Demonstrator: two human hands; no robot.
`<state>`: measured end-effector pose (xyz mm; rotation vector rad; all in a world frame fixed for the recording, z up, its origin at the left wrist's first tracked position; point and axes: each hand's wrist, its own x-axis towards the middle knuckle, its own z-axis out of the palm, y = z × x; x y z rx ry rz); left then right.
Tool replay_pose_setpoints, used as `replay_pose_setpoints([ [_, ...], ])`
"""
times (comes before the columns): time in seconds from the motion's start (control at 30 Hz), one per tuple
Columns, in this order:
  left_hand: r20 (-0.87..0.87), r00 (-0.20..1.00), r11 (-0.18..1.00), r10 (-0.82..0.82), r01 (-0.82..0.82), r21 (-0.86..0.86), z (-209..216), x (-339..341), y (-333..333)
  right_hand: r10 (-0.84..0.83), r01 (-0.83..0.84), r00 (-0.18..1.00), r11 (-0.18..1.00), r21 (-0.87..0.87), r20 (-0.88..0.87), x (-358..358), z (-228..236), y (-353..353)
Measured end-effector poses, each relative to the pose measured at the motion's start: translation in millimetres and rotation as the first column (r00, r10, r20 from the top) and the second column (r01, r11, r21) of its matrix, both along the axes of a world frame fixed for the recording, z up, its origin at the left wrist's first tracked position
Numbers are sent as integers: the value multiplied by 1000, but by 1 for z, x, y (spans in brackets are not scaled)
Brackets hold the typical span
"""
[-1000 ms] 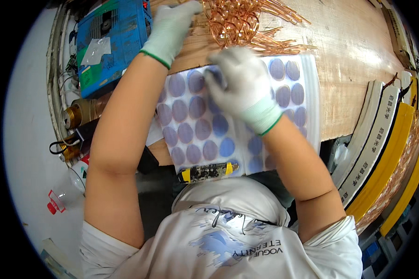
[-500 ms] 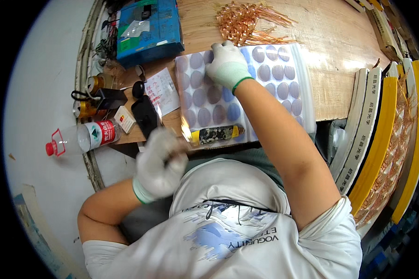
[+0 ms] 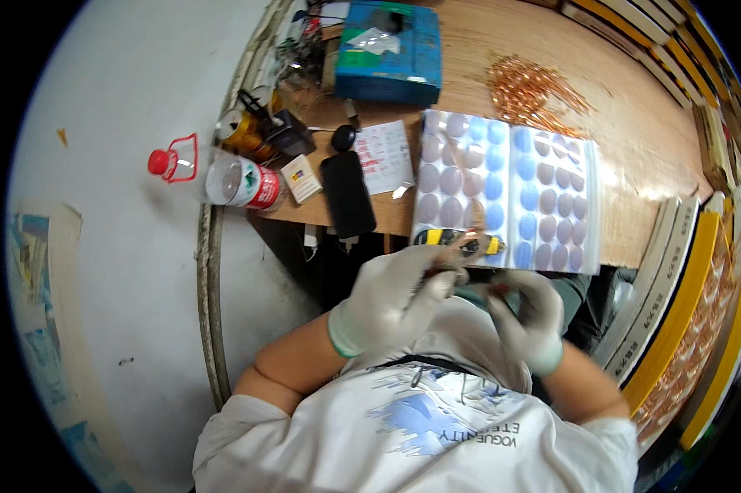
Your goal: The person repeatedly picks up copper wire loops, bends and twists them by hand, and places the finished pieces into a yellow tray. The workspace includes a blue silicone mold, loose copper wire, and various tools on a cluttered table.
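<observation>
My left hand (image 3: 399,300), in a white glove with a green cuff, is closed round a thin copper-coloured strip (image 3: 469,234) that sticks up from its fingers, partly blurred. To its right, my right hand (image 3: 531,316), gloved alike, has its fingers curled in. A reddish bit shows at its fingertips, too small to name. Both hands are in front of my body, just below the table edge. Beyond them lies a clear-pocketed sheet (image 3: 506,197) with rows of grey-blue discs. A dark thing with yellow ends (image 3: 440,237) rests on its near edge, partly covered by the strip.
A pile of copper-coloured strips (image 3: 531,90) lies behind the sheet. At left are a blue box (image 3: 387,53), a black phone (image 3: 347,193), a written paper (image 3: 387,156), a small white box (image 3: 301,178) and a plastic bottle (image 3: 243,181). White and yellow frames (image 3: 666,329) stand at right.
My right hand has left the sheet and come back toward my body, beside the left. My left hand has moved right. The whole view has shifted, so the table things appear further right.
</observation>
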<state>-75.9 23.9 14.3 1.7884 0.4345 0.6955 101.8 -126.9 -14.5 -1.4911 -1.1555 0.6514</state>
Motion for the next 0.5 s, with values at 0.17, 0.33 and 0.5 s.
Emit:
replay_pose_setpoints([
  [0.17, 49, 973, 974, -226, 224, 44, 4, 29, -9, -152, 158, 987, 949, 272, -44, -17, 35, -10],
  [0.33, 48, 989, 987, -139, 135, 89, 9, 37, -12, -183, 129, 957, 963, 237, 224, 4, 45, 6],
  [0.5, 103, 978, 979, -181, 168, 117, 7, 28, -15, -182, 291, 898, 929, 230, -401, -5, 44, 13],
])
